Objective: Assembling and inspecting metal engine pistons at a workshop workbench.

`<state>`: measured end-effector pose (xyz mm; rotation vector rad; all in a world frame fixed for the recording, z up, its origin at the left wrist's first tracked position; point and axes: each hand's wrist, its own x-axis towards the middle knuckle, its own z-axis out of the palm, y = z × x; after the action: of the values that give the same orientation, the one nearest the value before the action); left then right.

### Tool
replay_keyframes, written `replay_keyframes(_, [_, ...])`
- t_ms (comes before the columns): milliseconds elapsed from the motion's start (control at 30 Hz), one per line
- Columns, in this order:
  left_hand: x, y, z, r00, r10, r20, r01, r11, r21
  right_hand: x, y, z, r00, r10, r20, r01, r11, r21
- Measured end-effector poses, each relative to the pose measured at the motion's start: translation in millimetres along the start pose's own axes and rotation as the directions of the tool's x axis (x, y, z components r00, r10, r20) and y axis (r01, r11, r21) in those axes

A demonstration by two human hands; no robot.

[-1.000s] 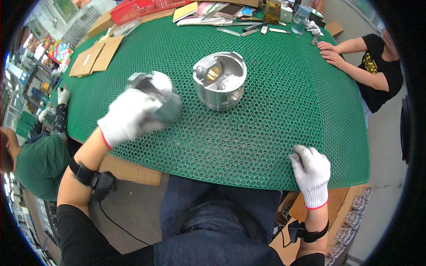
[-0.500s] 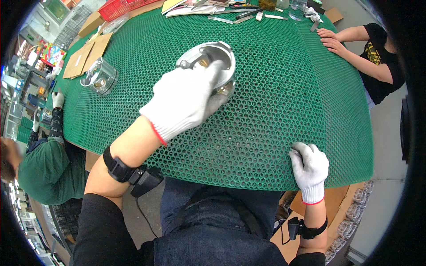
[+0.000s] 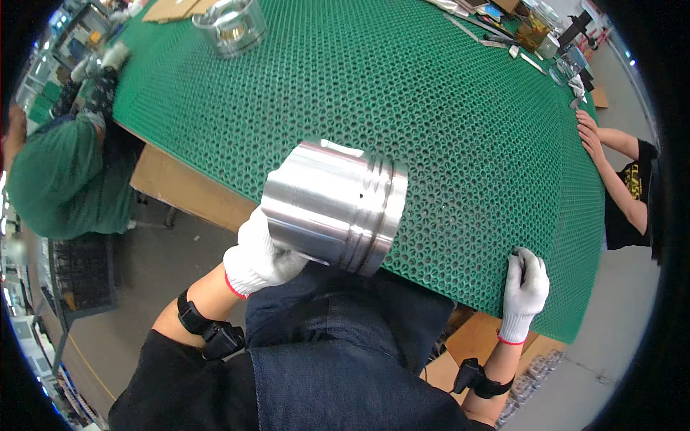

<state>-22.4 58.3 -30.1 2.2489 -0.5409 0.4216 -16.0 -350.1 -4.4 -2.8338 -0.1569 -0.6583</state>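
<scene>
A shiny metal engine piston (image 3: 327,208) is raised near my body, above the table's front edge. It lies on its side in the air, its ring grooves facing right. My left hand (image 3: 262,255), in a white glove, grips it from the lower left; the piston hides most of the fingers. My right hand (image 3: 527,291), gloved too, rests on the green mat (image 3: 460,179) by its near right edge. Its fingers are loosely bent, the thumb a little apart, and I see nothing in it. Another piston (image 3: 231,30) stands on the mat at the far left.
Brown cardboard (image 3: 172,8) lies at the far left. Tools, papers and a glass jar (image 3: 533,29) crowd the far right edge. A person in green (image 3: 61,172) works at the left; another person's hands (image 3: 591,136) rest on the right edge. Boxed parts (image 3: 528,381) sit below the table.
My left hand has lifted the piston off the mat toward me and tipped it on its side. My right hand stays on the mat. The view has turned and shifted.
</scene>
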Motion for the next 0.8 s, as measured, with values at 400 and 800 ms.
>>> replay_keyframes(400, [-4.0, -8.4, 16.0, 0.881, -0.473, -0.022, 0.412, 0.788, -0.458, 4.1, -10.7, 6.6, 1.0, -0.012, -0.009, 0.012, 0.999, -0.031])
replay_keyframes(800, [106.1, -18.5, 1.0, 0.994, -0.106, 0.023, 0.108, 0.932, -0.346, -0.3, -7.4, -7.1, 0.999, -0.028, -0.039, 0.031, 0.996, 0.083])
